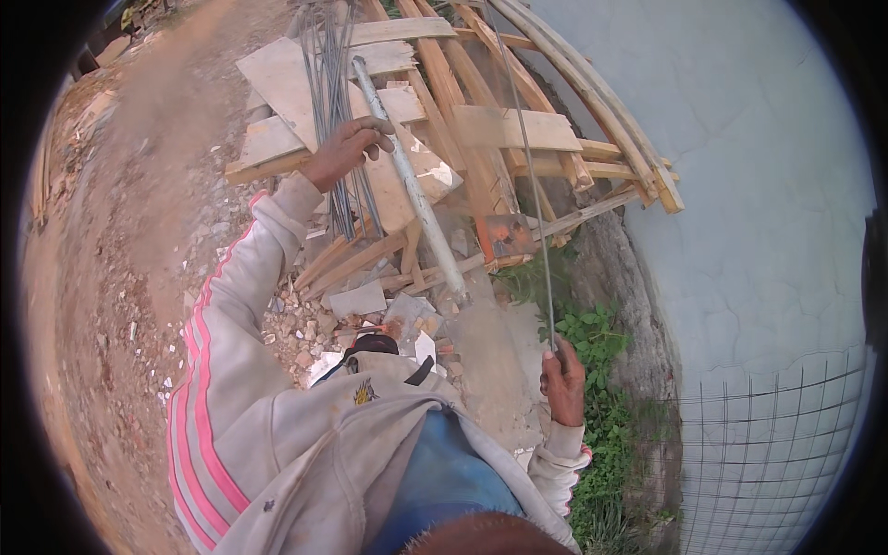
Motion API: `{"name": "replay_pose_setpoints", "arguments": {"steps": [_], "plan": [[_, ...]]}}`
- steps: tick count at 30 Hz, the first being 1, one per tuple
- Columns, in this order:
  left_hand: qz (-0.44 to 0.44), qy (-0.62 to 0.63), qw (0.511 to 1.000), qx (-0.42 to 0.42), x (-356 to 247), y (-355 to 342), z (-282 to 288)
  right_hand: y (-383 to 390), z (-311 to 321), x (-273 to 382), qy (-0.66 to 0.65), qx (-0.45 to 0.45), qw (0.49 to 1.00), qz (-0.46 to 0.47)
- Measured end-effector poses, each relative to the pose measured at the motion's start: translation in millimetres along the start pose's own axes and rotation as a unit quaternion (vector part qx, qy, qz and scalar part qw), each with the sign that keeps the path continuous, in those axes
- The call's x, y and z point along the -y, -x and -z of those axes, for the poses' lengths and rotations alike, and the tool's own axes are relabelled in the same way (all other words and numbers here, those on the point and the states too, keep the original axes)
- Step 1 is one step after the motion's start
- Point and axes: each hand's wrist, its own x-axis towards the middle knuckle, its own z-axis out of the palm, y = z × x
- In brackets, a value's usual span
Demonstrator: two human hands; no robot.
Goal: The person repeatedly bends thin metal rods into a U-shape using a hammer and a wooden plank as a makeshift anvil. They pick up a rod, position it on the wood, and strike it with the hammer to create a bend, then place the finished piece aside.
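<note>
while left hand (347,148) grips bundled rods (335,111), right hand (562,377) holds one rod (536,213) beside wall (740,185).

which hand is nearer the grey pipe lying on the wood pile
Left. The left hand rests right against the grey pipe, beside the bundle of thin rods. The right hand is well below and to the right, gripping the end of a single thin rod.

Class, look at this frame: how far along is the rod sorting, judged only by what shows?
Done: one thin steel rod is apart from the rest, its near end in the right hand.
In hand: the left hand has its grip on the rod bundle.
Left: many rods remain bundled on the wooden planks.
</note>
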Motion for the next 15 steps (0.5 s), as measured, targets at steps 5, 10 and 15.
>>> {"name": "replay_pose_setpoints", "arguments": {"steps": [5,10,15], "plan": [[-0.060,-0.199,0.964,-0.165,96.9,-105.0,129.5,-15.4,1.9,-70.4,0.094,-0.029,0.995,0.014],[-0.015,-0.214,0.959,-0.187,145.5,-163.6,176.3,-47.3,-20.6,-32.2,0.154,-0.037,0.987,0.039],[0.018,-0.072,0.990,-0.120,131.3,-178.6,129.5,-106.7,-41.3,10.4,0.185,-0.061,0.978,0.079]]}}
